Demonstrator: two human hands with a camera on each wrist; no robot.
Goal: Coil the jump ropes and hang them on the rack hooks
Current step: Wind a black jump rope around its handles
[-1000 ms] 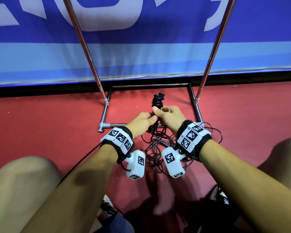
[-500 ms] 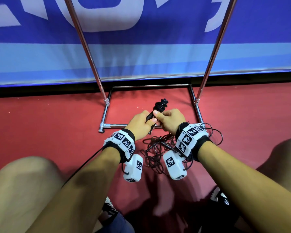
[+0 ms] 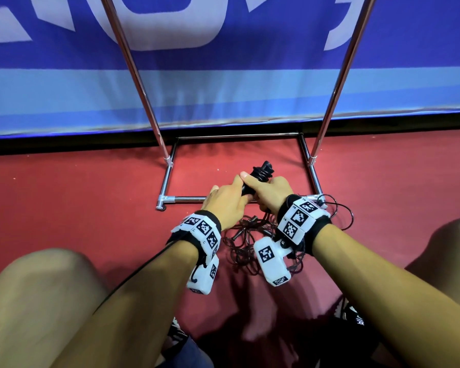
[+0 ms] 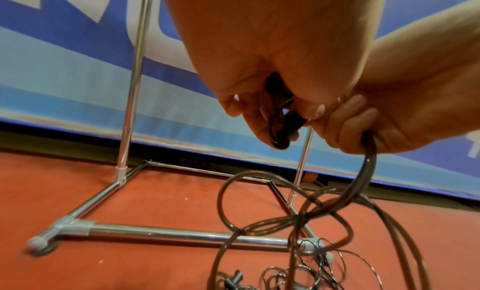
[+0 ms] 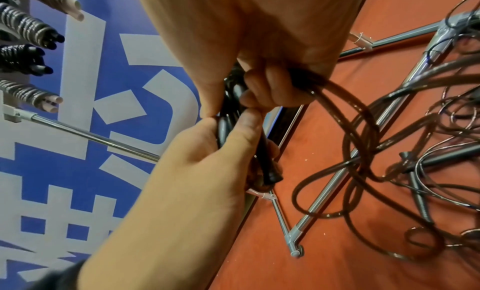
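Note:
A black jump rope's two handles (image 3: 251,189) are held together low in front of the rack, with cord wound tightly round their top end (image 3: 263,171). My left hand (image 3: 225,200) grips the lower part of the handles (image 4: 281,122), fingers curled round them. My right hand (image 3: 270,191) grips the same handles (image 5: 267,163) higher up, and the loose brown cord (image 5: 363,130) also passes through its fist. From there the cord (image 4: 363,181) hangs down in loops to the floor.
A tangle of other ropes (image 3: 246,243) and grey handles (image 5: 420,196) lies on the red floor below my wrists, partly over the chrome rack base (image 3: 191,199). Two rack uprights (image 3: 133,75) rise before a blue banner. Coiled ropes (image 5: 23,58) hang on the rack.
The wound handle bundle has tipped from upright to leaning right and away. Both hands have kept their hold and shifted slightly to the right.

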